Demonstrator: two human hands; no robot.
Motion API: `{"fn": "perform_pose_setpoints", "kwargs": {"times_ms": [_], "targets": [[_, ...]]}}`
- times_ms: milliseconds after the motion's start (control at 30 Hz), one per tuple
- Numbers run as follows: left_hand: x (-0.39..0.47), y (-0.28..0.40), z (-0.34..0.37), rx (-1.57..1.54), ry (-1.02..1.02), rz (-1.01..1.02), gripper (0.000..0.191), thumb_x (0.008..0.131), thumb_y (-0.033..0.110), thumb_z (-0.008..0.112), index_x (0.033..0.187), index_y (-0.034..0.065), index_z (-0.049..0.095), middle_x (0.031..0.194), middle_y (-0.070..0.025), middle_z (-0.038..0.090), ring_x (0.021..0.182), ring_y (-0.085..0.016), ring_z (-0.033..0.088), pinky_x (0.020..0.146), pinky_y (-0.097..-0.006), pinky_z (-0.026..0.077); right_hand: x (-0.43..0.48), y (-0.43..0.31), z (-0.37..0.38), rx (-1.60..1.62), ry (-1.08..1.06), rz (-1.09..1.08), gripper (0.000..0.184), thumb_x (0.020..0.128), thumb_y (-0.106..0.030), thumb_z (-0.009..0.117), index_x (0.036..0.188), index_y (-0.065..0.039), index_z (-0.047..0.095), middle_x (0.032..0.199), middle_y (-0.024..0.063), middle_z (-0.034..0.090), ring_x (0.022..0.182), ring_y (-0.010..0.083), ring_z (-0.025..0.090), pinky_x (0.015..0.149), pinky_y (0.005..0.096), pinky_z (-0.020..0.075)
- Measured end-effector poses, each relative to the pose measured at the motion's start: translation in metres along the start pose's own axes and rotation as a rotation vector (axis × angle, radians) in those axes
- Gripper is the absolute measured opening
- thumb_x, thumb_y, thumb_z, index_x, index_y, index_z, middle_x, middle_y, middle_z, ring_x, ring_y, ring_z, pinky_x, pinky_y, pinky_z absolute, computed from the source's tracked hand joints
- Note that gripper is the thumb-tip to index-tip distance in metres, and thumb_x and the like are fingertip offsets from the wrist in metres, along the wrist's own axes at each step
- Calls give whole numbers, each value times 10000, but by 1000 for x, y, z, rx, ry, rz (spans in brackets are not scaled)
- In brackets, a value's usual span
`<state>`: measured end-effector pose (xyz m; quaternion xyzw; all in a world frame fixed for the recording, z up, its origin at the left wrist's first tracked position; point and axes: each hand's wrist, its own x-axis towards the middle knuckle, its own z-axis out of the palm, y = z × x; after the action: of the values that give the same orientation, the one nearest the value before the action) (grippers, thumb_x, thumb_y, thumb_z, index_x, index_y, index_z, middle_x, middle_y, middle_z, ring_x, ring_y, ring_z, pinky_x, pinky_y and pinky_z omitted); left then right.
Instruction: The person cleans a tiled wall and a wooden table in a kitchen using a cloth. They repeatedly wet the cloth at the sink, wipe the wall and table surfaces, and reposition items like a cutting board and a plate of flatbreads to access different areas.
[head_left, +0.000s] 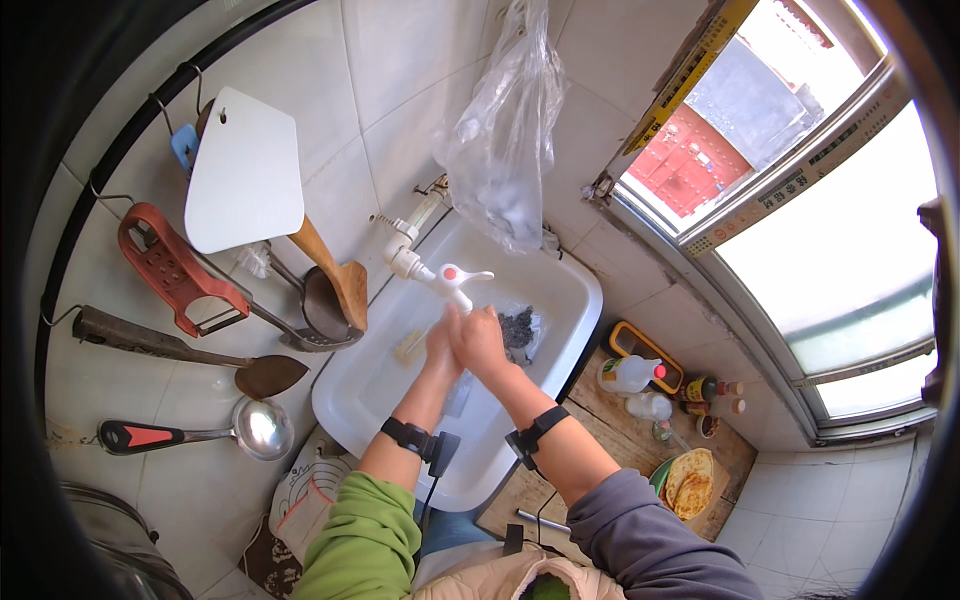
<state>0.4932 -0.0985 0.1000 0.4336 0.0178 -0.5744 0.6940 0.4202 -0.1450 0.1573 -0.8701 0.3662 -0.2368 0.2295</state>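
Note:
My left hand (444, 341) and my right hand (480, 337) are pressed together just under the spout of a white plastic tap (450, 277) with a lever handle. Whether the fingers hold anything is hidden. Both hands are over a white sink basin (352, 375). Beside my right hand a dark grey scouring pad (517, 328) lies in the basin, with a crumpled clear wrapping around it. A pale yellowish item (409, 348) lies in the basin to the left of my hands. Each forearm wears a black strap with a small device.
Utensils hang on the left wall: a white cutting board (247, 172), a red peeler (180, 270), a turner (270, 375) and a ladle (262, 429). A clear plastic bag (502, 142) hangs above the basin. On the wooden counter (592, 442) at right stand bottles (630, 373) and flatbreads (688, 484).

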Motion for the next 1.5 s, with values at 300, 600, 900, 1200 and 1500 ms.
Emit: {"fn": "perform_pose_setpoints", "kwargs": {"times_ms": [300, 600, 900, 1200, 1500], "targets": [[-5, 33, -20, 817, -48, 264, 592, 958, 204, 608, 1504, 86, 412, 1410, -114, 496, 1306, -224, 509, 1094, -384, 416, 15, 11, -39, 326, -240, 316, 331, 956, -321, 669, 957, 10, 651, 838, 212, 714, 819, 373, 716, 694, 459, 540], [-8, 31, -11, 849, -187, 457, 509, 845, 106, 793, 1278, 4, 548, 1076, -119, 697, 962, -299, 700, 853, -418, 556, 30, -47, -111, 524, 173, 38, 294, 892, -50, 632, 1175, 6, 688, 1052, 209, 727, 980, 319, 725, 848, 364, 562], [-29, 37, -36, 1260, -53, 549, 519, 796, 97, 798, 1265, 49, 581, 1280, -207, 559, 1184, -382, 561, 971, -467, 502, -1, -89, -155, 556, -27, -56, 542, 836, 18, 596, 1375, -35, 598, 1203, 214, 709, 1077, 368, 713, 984, 397, 527], [-109, 57, -24, 756, -330, 125, 817, 781, -66, 542, 1532, 158, 310, 1299, -109, 521, 1150, -216, 594, 950, -325, 514, -66, -26, -55, 615, -516, 116, 1458, 547, -191, 988, 1599, 47, 7, 1508, 357, 387, 1426, 439, 421, 1162, 417, 395], [-146, 46, -34, 1223, -545, 178, 861, 818, 22, 525, 1623, 165, 258, 1621, -156, 249, 1458, -345, 335, 1163, -455, 353, -98, -2, -16, 629, -846, 627, 424, 649, -124, 922, 976, 46, 711, 1005, 141, 728, 909, 237, 724, 713, 362, 587]]}}
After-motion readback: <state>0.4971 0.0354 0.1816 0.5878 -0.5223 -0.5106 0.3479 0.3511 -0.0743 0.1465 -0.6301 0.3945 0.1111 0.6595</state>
